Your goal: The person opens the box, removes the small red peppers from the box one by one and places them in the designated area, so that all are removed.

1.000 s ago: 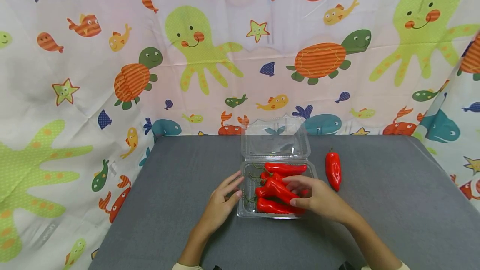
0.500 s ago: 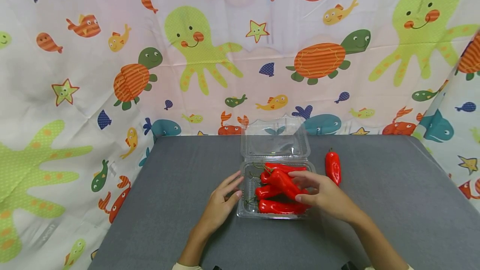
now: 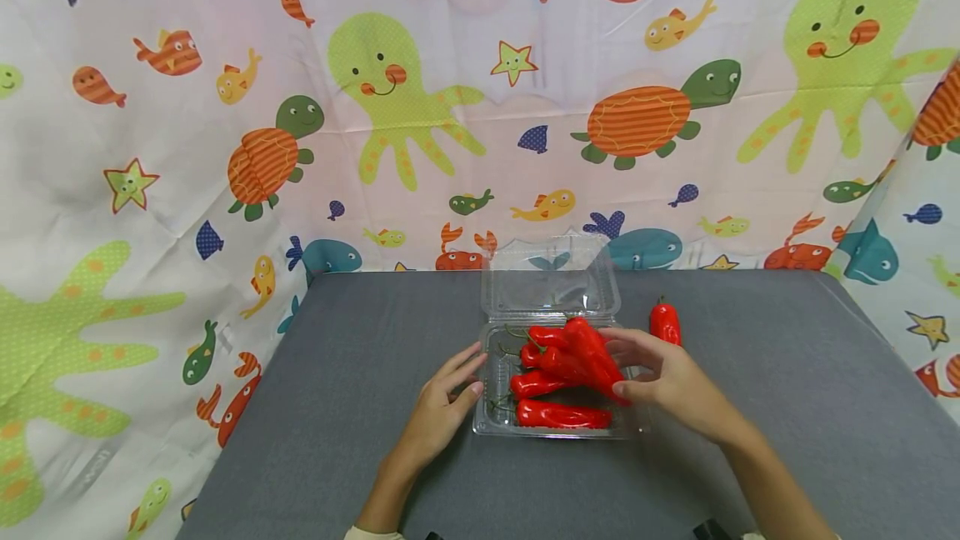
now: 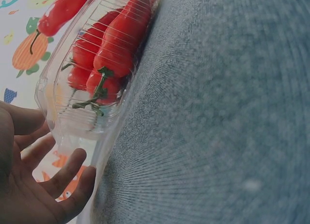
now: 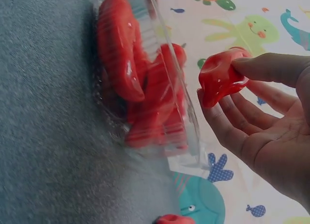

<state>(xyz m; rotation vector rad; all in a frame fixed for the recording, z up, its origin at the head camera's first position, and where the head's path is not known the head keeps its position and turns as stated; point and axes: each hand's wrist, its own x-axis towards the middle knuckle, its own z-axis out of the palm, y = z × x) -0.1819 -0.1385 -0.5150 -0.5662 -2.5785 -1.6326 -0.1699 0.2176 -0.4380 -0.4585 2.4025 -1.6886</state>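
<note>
A clear plastic clamshell box (image 3: 495, 422) holds several red peppers (image 3: 562, 415) with green stems. My right hand (image 3: 672, 382) pinches one red pepper (image 3: 594, 355) by its lower end between thumb and fingers. In the right wrist view, that pepper (image 5: 220, 76) is lifted above the box rim. The left wrist view shows the stem end of the raised pepper (image 4: 58, 15) too. My left hand (image 3: 442, 402) lies at the box's left side, fingers spread and slightly bent, fingertips at the rim. Whether they all touch it, I cannot tell.
The box's hinged lid (image 3: 551, 282) stands open at the back. Another red pepper (image 3: 665, 323) lies on the grey table (image 3: 390, 340) right of the box, partly behind my right hand. A curtain (image 3: 465, 148) with sea animals hangs behind the table.
My right hand has lifted the pepper from the pile and moved slightly right and back with it. The peppers beneath show more. My left hand has stayed still.
</note>
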